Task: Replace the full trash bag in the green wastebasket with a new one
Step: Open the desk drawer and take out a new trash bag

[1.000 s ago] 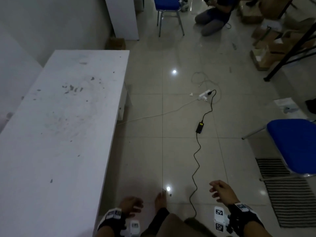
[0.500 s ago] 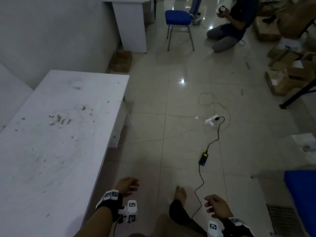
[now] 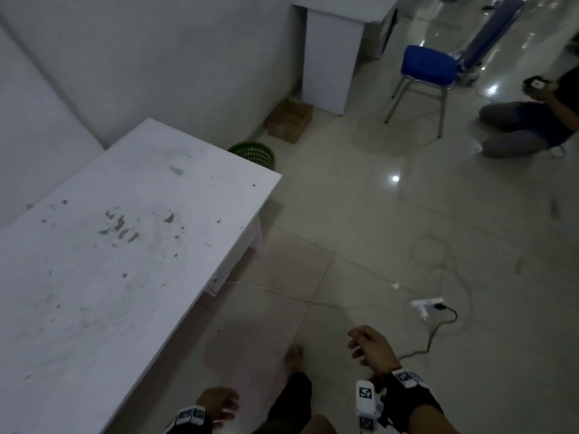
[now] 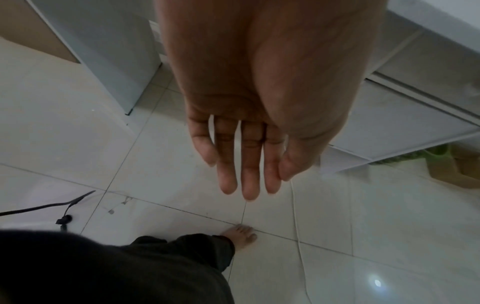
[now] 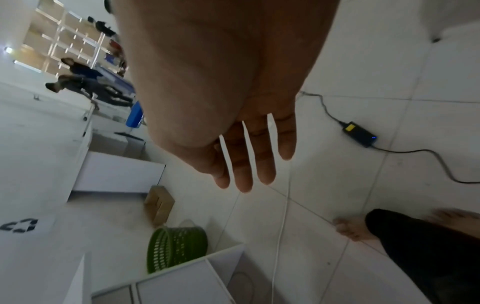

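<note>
The green wastebasket (image 3: pixel 254 154) stands on the floor past the far end of the white table (image 3: pixel 103 261), by the wall. It shows again in the right wrist view as a green lattice wastebasket (image 5: pixel 176 247), and a sliver of the wastebasket (image 4: pixel 439 151) shows in the left wrist view. No trash bag can be made out. My left hand (image 3: pixel 219 402) hangs low by my leg, fingers (image 4: pixel 249 174) straight, holding nothing. My right hand (image 3: pixel 368 344) hangs in front of me with relaxed fingers (image 5: pixel 242 170), also holding nothing. Both hands are far from the basket.
A cardboard box (image 3: pixel 289 120) sits beyond the basket beside a white cabinet (image 3: pixel 332 54). A blue chair (image 3: pixel 427 76) and a crouching person (image 3: pixel 532 120) are at the far right. A power strip (image 3: pixel 427 305), cables and a power adapter (image 5: pixel 359 133) lie on the tiled floor.
My view has swung left and forward, so the green wastebasket now shows behind the table's end. Both hands stay low and hold nothing as I walk.
</note>
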